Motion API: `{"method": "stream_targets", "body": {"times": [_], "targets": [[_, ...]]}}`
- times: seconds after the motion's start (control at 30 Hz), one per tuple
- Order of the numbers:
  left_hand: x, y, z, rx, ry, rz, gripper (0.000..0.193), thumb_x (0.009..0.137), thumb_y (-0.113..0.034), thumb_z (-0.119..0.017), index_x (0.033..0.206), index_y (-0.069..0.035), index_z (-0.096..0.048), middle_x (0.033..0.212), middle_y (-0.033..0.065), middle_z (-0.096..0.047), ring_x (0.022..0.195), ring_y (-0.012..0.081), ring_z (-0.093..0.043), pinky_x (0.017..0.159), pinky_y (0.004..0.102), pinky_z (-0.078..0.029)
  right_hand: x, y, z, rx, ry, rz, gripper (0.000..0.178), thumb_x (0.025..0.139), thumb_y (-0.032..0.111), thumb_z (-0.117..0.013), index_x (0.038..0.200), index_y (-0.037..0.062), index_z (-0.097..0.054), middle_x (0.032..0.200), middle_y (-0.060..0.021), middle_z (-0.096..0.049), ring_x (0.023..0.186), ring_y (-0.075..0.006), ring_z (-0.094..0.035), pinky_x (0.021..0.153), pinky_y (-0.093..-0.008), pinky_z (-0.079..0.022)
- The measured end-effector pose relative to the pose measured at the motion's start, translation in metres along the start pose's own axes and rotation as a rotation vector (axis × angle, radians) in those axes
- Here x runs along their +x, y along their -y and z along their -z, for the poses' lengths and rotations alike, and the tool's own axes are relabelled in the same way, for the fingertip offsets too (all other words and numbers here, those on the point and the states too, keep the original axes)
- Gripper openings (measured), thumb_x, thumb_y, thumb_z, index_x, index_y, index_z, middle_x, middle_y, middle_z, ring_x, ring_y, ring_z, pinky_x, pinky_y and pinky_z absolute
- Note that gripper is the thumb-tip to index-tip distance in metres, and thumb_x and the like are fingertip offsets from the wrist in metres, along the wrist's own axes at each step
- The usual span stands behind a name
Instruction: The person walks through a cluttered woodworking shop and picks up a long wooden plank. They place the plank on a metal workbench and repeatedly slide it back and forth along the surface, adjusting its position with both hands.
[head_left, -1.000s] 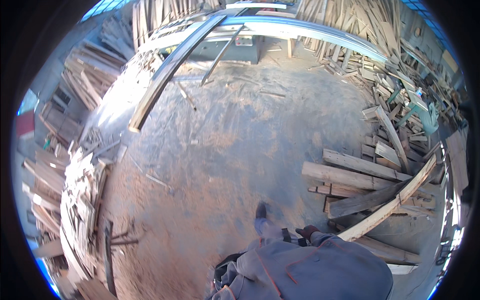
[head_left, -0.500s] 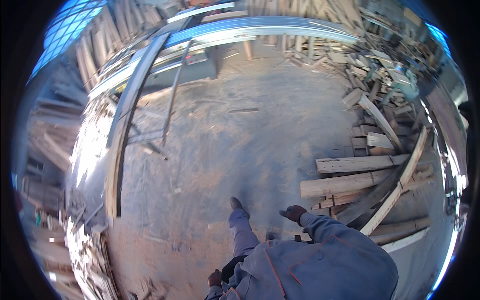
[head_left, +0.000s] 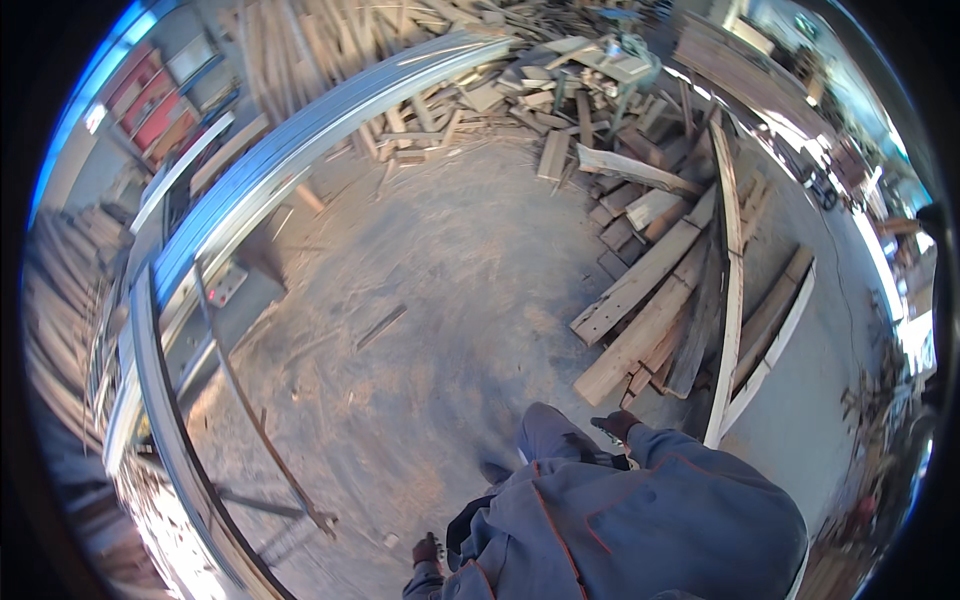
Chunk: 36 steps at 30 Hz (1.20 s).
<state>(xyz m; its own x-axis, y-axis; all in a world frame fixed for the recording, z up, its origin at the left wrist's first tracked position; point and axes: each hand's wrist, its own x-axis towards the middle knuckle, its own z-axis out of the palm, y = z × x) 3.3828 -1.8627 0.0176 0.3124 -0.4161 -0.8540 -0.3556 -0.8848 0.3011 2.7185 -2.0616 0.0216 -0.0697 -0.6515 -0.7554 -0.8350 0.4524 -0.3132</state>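
Grey floor point(head_left: 480, 260), patches of brown dust, spreads before me. Ahead-left of me: long metal rail point(head_left: 290, 140), red shelving point(head_left: 145, 95) beyond. Tall timber point(head_left: 300, 60) stacked behind rail. Bright glare, lower left.

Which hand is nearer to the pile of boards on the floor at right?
Right. The right hand is close to the near ends of the boards, just below them in the picture; the left hand is farther off, lower and to the left.
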Motion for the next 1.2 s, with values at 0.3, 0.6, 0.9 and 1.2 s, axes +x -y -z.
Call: {"method": "stream_targets", "body": {"times": [0.3, 0.6, 0.9, 1.2], "targets": [[0.157, -0.311, 0.179, -0.312, -0.272, -0.063, 0.052, 0.107, -0.054, -0.052, 0.107, -0.005, -0.069, 0.088, 0.0096, -0.073, 0.069, 0.022, -0.069, 0.058, 0.0361, -0.054, 0.166, 0.087, 0.05, 0.582, 0.046, -0.358, 0.066, 0.084, 0.064, -0.08, 0.088, -0.0012, -0.079, 0.083, -0.014, -0.076, 0.075, -0.0243, -0.07, 0.071, -0.0455, -0.054], [0.241, -0.577, 0.164, 0.514, -0.17, -0.131, 0.082, 0.097, -0.074, -0.051, 0.133, -0.004, -0.071, 0.126, 0.0272, -0.072, 0.12, 0.0411, -0.069, 0.103, 0.0487, -0.053, 0.343, 0.272, 0.291, 1.161, 0.067, -0.249, 0.032, 0.089, 0.041, -0.083, 0.097, 0.0115, -0.073, 0.079, -0.0042, -0.066, 0.064, -0.0218, -0.064, 0.061, -0.0432, -0.052], [0.382, -0.833, 0.187, 0.479, -0.094, -0.315, 0.061, 0.101, -0.056, -0.061, 0.122, 0.0, -0.075, 0.116, 0.0218, -0.077, 0.112, 0.0363, -0.072, 0.095, 0.045, -0.054, 0.491, 0.364, 0.437, 1.323, 0.03, -0.233, 0.033, 0.092, 0.042, -0.079, 0.1, 0.0116, -0.071, 0.084, -0.0049, -0.067, 0.065, -0.0204, -0.066, 0.057, -0.0383, -0.053], [0.574, -1.126, 0.234, 0.704, 0.001, -0.48, 0.073, 0.101, -0.068, -0.048, 0.119, -0.003, -0.075, 0.119, 0.0227, -0.075, 0.117, 0.0417, -0.069, 0.102, 0.051, -0.051, 0.613, 0.361, 0.5, 1.265, -0.216, -0.553, 0.043, 0.093, 0.05, -0.077, 0.079, 0.0095, -0.073, 0.07, -0.0037, -0.065, 0.064, -0.0182, -0.058, 0.06, -0.0405, -0.046]]}}
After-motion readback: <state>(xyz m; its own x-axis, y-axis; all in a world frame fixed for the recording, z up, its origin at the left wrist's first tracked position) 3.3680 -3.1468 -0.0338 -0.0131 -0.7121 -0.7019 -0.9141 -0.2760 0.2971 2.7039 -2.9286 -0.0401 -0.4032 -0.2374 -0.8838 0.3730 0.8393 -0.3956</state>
